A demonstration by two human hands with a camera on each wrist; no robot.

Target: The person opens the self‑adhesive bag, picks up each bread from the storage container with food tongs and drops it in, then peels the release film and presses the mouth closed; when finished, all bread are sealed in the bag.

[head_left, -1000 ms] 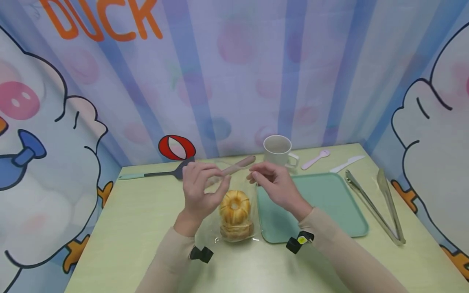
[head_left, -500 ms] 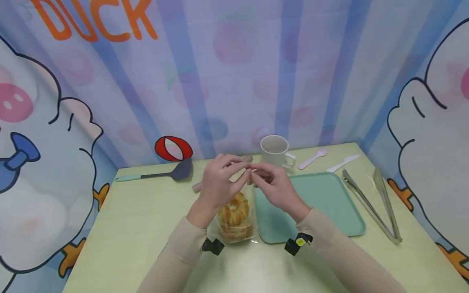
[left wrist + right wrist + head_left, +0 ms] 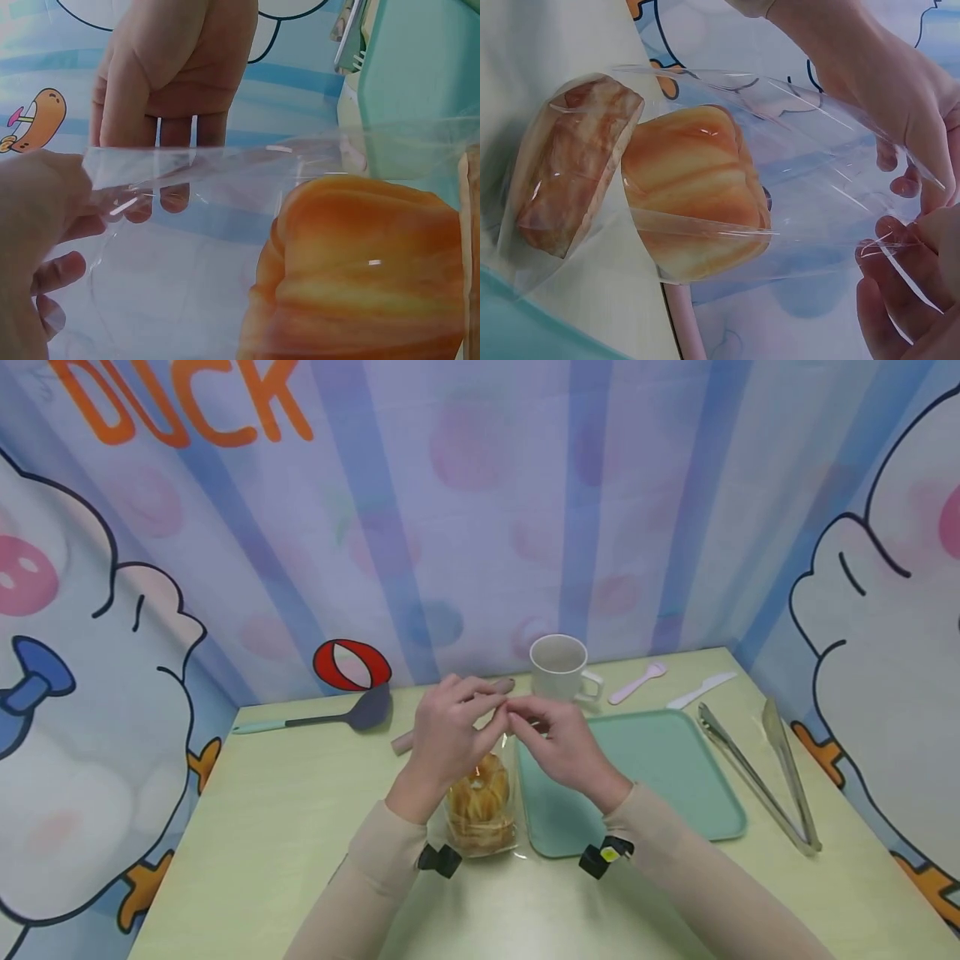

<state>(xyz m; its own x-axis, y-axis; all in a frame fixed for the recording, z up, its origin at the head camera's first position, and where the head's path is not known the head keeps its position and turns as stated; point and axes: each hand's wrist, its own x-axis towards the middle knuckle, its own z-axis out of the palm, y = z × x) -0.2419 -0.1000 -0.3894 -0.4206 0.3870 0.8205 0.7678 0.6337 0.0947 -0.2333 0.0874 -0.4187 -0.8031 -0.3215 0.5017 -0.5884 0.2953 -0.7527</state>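
A clear plastic bag (image 3: 202, 225) stands upright, its mouth raised between both hands. Inside it is a golden, ridged ring-shaped bread (image 3: 477, 789), with a browner bread piece (image 3: 581, 165) lower in the bag. My left hand (image 3: 453, 727) pinches the bag's top edge between thumb and fingers. Close against it, fingertips nearly touching, my right hand (image 3: 558, 735) pinches the same edge. In the right wrist view the film gathers at the right hand's fingertips (image 3: 892, 236). From the head, my left hand hides part of the bag and the upper bread.
Right of the bag lies a green tray (image 3: 660, 777), with metal tongs (image 3: 757, 777) beyond it. A white mug (image 3: 558, 668), pink spoon (image 3: 637, 683) and white knife (image 3: 701, 690) are at the back. A rolling pin (image 3: 402, 743) and a turner (image 3: 370, 708) lie to the left.
My left hand has moved right to meet my right hand at the bag's mouth, covering the rolling pin's middle. Over the last half second both hands have barely moved.
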